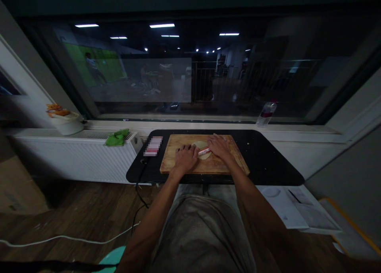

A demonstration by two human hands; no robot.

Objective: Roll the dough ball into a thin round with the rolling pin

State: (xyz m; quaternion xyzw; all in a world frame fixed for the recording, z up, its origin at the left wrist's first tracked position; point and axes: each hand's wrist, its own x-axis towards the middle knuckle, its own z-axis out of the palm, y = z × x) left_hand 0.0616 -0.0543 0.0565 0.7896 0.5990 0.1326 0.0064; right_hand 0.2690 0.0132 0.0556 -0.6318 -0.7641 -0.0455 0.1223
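A flat round of dough (203, 155) lies on a wooden cutting board (171, 153) in the middle of the black table. Across the dough runs a slim rolling pin (204, 151), pale with red markings, set slightly aslant. My left hand (186, 157) is closed over its left end, the fingers curled down near the board. On the other end rests my right hand (219, 146), a little farther from me, fingers bent over the pin. Both ends of the pin are hidden under my hands.
The black table (268, 161) stands against a windowsill holding a plastic bottle (267, 113). Left of the board lies a blurred pink-and-white item (153, 146). A green cloth (117, 137) and a white bucket (68, 124) sit on the radiator (98, 157). Cables trail on the floor.
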